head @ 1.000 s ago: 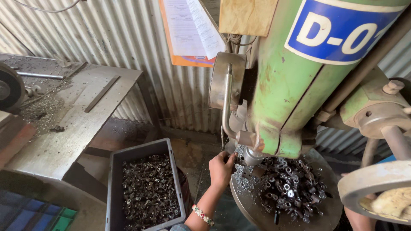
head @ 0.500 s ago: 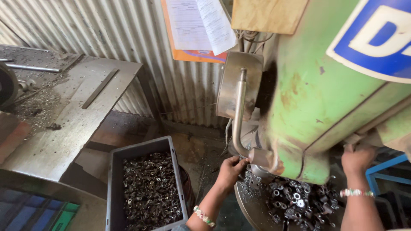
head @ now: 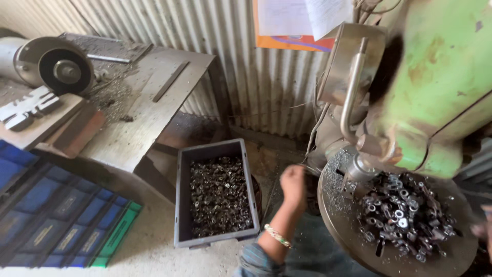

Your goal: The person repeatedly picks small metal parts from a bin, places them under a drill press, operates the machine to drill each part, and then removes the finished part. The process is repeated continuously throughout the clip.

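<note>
The left hand [head: 293, 180], fingers curled shut on something unseen, hovers between the grey crate of nuts [head: 218, 197] at nine o'clock and the drill-press table [head: 343, 220] at three; right hand [head: 482, 230] barely visible.

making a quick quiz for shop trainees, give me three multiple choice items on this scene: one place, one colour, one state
1. Where is the grey crate of small metal parts?
A. on the floor between the steel bench and the round machine table
B. on the steel bench
C. on the round machine table

2. What colour is the drill press body?
A. blue
B. green
C. red

3. What is the state of the left hand?
A. flat on the bench
B. closed into a fist beside the round machine table
C. inside the crate

Answers:
1 A, it stands on the floor below the steel bench.
2 B, the casting is painted green.
3 B, its fingers are curled at the table's left rim.
</note>
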A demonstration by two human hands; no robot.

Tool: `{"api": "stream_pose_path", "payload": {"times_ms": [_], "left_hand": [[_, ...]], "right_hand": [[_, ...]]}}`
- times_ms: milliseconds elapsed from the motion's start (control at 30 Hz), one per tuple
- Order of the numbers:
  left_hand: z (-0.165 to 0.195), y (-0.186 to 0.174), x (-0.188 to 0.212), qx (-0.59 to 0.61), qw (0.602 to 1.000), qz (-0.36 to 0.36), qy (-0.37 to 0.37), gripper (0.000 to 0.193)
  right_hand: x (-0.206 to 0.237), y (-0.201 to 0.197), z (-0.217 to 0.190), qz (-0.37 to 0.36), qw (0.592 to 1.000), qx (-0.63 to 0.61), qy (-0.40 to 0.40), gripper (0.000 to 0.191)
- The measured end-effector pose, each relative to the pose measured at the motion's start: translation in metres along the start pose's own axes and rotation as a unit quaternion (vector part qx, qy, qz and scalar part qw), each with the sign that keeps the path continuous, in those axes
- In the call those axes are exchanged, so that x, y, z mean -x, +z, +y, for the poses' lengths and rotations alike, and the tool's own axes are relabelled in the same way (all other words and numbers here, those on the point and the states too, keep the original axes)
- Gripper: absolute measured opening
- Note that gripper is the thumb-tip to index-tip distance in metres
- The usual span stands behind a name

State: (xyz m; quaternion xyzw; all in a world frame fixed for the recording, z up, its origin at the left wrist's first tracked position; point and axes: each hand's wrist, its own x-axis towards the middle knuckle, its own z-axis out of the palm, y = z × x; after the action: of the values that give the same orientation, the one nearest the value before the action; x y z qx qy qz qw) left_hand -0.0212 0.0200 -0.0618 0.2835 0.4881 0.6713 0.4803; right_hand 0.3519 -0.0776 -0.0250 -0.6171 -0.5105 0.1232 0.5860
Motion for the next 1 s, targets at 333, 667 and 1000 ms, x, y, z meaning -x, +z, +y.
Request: {"api": "stream_pose_path", "payload": {"times_ms": [333, 667, 1000], "left_hand": [[0.003, -0.025, 0.085, -0.107, 0.978, -0.117, 0.132, 0.009], [0.006, 0.015, 0.155, -0.502, 0.637, -0.419, 0.409, 0.041], [0.011, -0.003, 0.148, -0.334, 0.866, -0.328, 0.174, 0.024]], "right_hand": [[0.010, -0.060, 0.038, 0.031, 0.969, 0.210, -0.125, 0.035], [0.011, -0.057, 0.023, 0.031, 0.947, 0.277, -0.161, 0.035], [0.010, -0.044, 0.038, 0.017, 0.953, 0.297, 0.055, 0.049]]}}
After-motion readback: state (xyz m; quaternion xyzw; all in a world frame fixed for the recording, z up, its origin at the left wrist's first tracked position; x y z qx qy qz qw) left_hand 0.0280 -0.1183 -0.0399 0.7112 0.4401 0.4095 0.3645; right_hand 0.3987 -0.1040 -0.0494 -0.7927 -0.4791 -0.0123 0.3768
